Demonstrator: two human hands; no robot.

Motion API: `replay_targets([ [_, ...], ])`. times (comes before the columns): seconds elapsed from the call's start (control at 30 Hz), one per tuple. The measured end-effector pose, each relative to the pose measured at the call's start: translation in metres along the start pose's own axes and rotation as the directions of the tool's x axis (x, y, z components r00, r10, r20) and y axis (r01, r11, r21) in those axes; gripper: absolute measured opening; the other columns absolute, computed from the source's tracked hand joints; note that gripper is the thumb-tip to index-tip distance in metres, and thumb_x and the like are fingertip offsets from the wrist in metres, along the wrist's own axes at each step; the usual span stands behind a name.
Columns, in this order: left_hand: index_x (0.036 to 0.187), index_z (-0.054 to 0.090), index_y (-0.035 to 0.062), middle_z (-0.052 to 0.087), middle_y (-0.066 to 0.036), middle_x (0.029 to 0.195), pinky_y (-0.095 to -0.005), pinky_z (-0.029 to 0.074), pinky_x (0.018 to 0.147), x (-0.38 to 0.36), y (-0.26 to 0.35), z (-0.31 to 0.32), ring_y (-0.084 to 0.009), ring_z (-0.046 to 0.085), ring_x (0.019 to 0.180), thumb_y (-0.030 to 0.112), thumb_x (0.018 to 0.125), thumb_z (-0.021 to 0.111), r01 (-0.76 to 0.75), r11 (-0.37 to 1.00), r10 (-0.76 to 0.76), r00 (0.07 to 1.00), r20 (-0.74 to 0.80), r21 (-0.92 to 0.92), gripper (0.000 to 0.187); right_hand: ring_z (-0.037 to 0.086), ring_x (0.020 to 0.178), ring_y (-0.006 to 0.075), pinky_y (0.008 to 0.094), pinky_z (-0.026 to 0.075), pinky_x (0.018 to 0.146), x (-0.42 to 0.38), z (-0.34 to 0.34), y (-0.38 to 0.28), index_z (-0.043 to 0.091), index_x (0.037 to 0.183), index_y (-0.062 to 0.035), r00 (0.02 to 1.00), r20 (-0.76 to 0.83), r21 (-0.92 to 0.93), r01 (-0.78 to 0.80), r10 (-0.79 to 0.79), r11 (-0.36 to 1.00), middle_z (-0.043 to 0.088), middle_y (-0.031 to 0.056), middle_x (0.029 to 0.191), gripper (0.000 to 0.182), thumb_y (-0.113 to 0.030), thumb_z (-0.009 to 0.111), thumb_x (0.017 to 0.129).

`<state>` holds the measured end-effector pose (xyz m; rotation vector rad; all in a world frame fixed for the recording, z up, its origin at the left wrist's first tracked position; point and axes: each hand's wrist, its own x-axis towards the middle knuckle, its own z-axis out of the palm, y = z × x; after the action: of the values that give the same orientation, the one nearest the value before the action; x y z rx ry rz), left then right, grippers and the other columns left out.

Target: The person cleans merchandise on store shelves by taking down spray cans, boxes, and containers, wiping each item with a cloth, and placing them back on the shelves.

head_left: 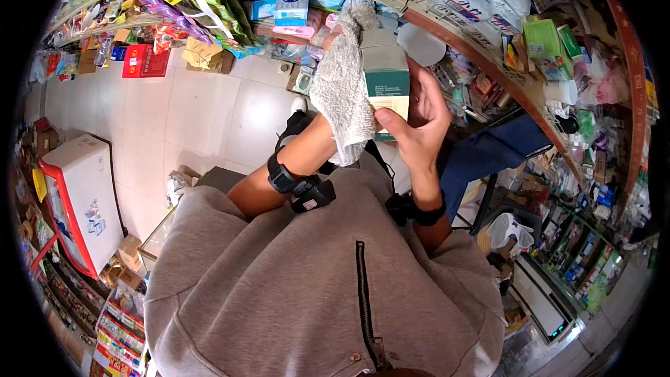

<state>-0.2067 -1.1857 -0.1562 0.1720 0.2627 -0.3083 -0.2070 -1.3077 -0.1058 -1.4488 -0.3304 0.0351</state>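
Observation:
In front of my chest, my right hand grips a dark green and pale cardboard box, with the thumb on its near face and the fingers along its right side. A grey-white terry cloth is draped over my left hand and lies against the box's left side. Most of that hand is hidden under the cloth; only a bit of skin shows near its top. Both wrists wear black straps.
Shelves crowded with packaged goods curve across the top, where a blue-and-white pack sits. A red box rests at upper left. To the left stands a white freezer with a red rim. A blue-trousered leg is at right.

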Motion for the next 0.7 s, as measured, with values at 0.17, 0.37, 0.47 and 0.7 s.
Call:
replay_targets([
  [0.17, 0.115, 0.055, 0.0050, 0.063, -0.008, 0.102, -0.0296, 0.055, 0.076, 0.018, -0.021, -0.030, -0.0174, 0.063, 0.088, 0.032, 0.102, 0.041, -0.144, 0.922, 0.175, 0.983, -0.055, 0.359, 0.033, 0.057, 0.116, 0.0228, 0.0352, 0.045, 0.100, 0.003, -0.001, -0.004, 0.046, 0.132, 0.0105, 0.997, -0.070, 0.112, -0.034, 0.042, 0.993, 0.057, 0.0179, 0.127, 0.071, -0.010, 0.081, 0.074],
  [0.37, 0.117, 0.056, 0.0053, 0.063, -0.005, 0.104, -0.0276, 0.056, 0.077, 0.000, -0.009, 0.016, -0.0142, 0.063, 0.090, 0.019, 0.100, 0.049, -0.152, 0.969, 0.148, 0.988, 0.036, 0.192, 0.023, 0.054, 0.119, 0.0259, 0.0374, 0.042, 0.103, 0.014, -0.007, -0.008, 0.047, 0.135, 0.0050, 0.995, 0.035, -0.180, 0.097, -0.092, 0.979, 0.051, 0.0168, 0.134, 0.074, -0.013, 0.082, 0.073],
  [0.47, 0.108, 0.057, 0.0058, 0.064, -0.006, 0.088, -0.0286, 0.058, 0.067, -0.005, 0.008, 0.037, -0.0166, 0.067, 0.079, 0.028, 0.103, 0.040, -0.106, 0.946, 0.132, 0.989, -0.065, 0.305, 0.028, 0.048, 0.127, 0.0346, 0.0413, 0.040, 0.104, 0.014, -0.014, -0.018, 0.044, 0.139, 0.0021, 0.976, 0.180, -0.431, 0.190, -0.122, 0.882, 0.047, 0.0203, 0.139, 0.078, -0.017, 0.081, 0.073],
  [0.7, 0.108, 0.057, 0.0072, 0.064, -0.007, 0.090, -0.0302, 0.056, 0.066, 0.001, 0.007, 0.040, -0.0175, 0.066, 0.077, 0.042, 0.102, 0.041, 0.051, 0.998, -0.038, 0.952, -0.304, 0.036, 0.039, 0.030, 0.140, 0.0413, 0.0450, 0.026, 0.113, 0.006, 0.002, -0.028, 0.028, 0.147, 0.0047, 0.953, 0.284, -0.585, 0.260, -0.106, 0.768, 0.031, 0.0261, 0.151, 0.068, -0.024, 0.057, 0.093],
])
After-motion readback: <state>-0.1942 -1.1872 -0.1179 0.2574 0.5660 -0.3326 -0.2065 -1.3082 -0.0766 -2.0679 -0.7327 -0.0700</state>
